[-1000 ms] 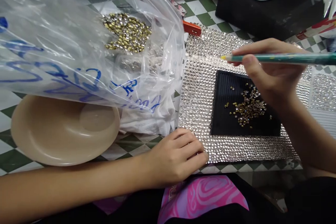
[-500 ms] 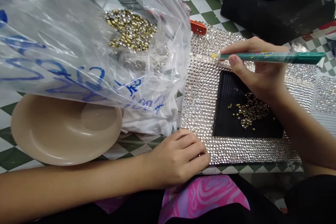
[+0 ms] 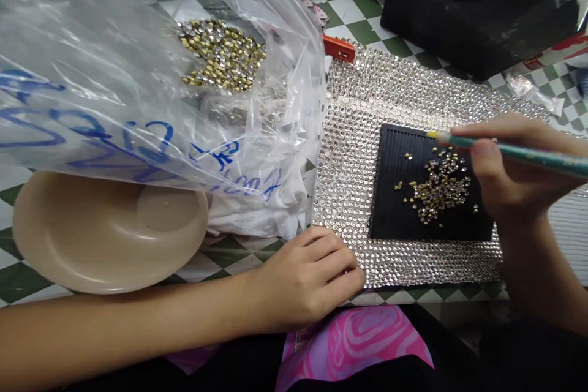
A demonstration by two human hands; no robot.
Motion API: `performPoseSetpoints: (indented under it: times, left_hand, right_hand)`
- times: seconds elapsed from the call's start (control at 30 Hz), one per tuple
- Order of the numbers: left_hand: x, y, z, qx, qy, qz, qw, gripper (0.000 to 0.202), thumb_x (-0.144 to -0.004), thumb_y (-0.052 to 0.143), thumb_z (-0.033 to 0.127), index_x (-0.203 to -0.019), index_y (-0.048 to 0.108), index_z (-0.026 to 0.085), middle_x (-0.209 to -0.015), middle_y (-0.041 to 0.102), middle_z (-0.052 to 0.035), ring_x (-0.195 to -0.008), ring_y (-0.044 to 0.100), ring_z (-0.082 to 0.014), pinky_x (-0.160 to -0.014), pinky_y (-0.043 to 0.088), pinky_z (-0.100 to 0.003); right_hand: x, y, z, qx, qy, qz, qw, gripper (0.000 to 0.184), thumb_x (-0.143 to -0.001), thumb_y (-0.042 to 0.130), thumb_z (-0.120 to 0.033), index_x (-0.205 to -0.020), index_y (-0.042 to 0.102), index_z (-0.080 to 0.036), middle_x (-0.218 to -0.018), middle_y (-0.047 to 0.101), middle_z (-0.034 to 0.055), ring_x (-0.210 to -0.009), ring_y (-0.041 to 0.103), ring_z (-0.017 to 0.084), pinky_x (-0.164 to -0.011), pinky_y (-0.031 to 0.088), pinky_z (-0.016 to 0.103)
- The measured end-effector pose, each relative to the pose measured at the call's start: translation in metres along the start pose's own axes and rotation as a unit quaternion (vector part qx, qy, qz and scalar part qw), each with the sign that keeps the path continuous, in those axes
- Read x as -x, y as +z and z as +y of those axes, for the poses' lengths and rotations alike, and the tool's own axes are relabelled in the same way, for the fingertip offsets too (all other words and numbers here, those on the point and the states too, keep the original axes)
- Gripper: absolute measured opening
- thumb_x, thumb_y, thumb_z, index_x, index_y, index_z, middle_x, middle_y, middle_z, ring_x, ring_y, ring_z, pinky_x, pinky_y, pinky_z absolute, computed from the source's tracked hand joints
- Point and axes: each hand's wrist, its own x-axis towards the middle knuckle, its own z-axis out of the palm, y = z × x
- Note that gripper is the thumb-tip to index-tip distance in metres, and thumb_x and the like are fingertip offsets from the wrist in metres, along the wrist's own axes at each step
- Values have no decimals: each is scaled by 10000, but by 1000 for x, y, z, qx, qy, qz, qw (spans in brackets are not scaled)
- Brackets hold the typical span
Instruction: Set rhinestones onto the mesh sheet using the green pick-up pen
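My right hand (image 3: 509, 177) is closed round a green pencil (image 3: 523, 153); its pale yellow tip is over the upper edge of a black ribbed tray (image 3: 390, 214). A loose pile of small gold-backed rhinestones (image 3: 441, 187) lies on that tray. Beneath it spreads a sheet covered in rows of silvery rhinestones (image 3: 346, 177). My left hand (image 3: 316, 275) rests at the sheet's near left corner, fingers curled together and fingertips hidden. I cannot tell whether it grips anything.
A clear plastic bag (image 3: 114, 73) with blue writing holds gold and silver stones. Below it stands a beige bowl (image 3: 110, 251). An orange-red tool (image 3: 339, 48) touches the sheet's far left corner. A black object (image 3: 482, 18) stands at the back right on the checkered tablecloth (image 3: 362, 6).
My right hand has moved right and nearer, carrying the pencil tip from the sheet's silvery rows to the tray's top edge. My left hand keeps its place. The view has shifted slightly.
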Motion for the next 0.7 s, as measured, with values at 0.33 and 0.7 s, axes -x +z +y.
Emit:
performPoseSetpoints:
  times: [0.33, 0.7]
  left_hand:
    - [-2, -2, 2, 1, -7, -10, 1000, 251, -905, 362, 90, -911, 613, 95, -821, 598, -48, -784, 460, -154, -758, 363, -318]
    - [-2, 0, 0, 1, -2, -11, 1000, 253, -903, 366, 96, -896, 619, 90, -823, 599, -53, -780, 454, -158, -762, 361, -322]
  right_hand:
    - [33, -10, 6, 15, 18, 32, 999, 322, -647, 558, -81, -822, 694, -314, -638, 632, -34, -544, 543, 132, -520, 406, 318]
    - [30, -12, 7, 2, 22, 23, 999, 280, -668, 548, -90, -806, 694, -286, -639, 632, -27, -537, 539, 121, -509, 390, 308]
